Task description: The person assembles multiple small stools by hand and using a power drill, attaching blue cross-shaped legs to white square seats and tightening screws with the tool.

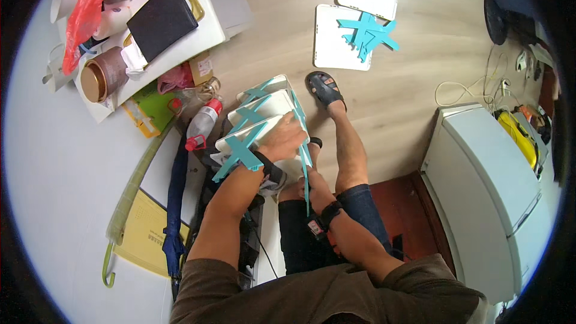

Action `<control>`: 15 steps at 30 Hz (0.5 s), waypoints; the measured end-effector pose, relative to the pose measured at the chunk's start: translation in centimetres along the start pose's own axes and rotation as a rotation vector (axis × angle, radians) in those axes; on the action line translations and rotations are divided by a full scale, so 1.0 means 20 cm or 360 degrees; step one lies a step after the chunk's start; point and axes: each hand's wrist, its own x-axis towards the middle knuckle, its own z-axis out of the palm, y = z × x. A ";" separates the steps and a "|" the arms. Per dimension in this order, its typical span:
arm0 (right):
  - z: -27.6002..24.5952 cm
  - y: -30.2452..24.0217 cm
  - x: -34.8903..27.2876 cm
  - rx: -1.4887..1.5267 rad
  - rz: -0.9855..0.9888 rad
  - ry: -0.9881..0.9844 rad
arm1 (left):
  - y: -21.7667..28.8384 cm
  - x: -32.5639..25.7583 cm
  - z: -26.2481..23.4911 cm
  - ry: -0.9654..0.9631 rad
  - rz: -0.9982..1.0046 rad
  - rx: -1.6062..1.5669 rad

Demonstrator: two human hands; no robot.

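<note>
A rack of white plastic shelves (277, 103) with turquoise X-shaped side braces (242, 151) stands tilted in front of my legs. My left hand (284, 137) reaches over it, fingers bent around the edge of a white shelf; their tips are partly hidden. Lower down, my right hand (318, 189) is closed on a long turquoise brace (306, 187) along the rack's right side. Both wrists wear black bands, and the right one carries a small device.
Two white panels (327, 39) and loose turquoise braces (367, 35) lie on the floor ahead. At left, a white table (207, 21) holds a knife and black case. A bottle (204, 121) and umbrella (176, 204) are beside the rack. A white fridge (480, 186) stands right.
</note>
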 end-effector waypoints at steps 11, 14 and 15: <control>-0.07 0.03 0.14 -0.0054 -0.0030 -0.0062 | 0.04 -0.05 0.06 -0.0249 0.0136 0.0359; -0.05 0.05 0.17 -0.0049 -0.0082 0.0220 | 0.06 -0.07 0.12 -0.0254 0.0111 0.0324; -0.05 0.06 0.19 -0.0041 -0.0063 0.0152 | 0.08 -0.09 0.14 -0.0243 0.0088 0.0288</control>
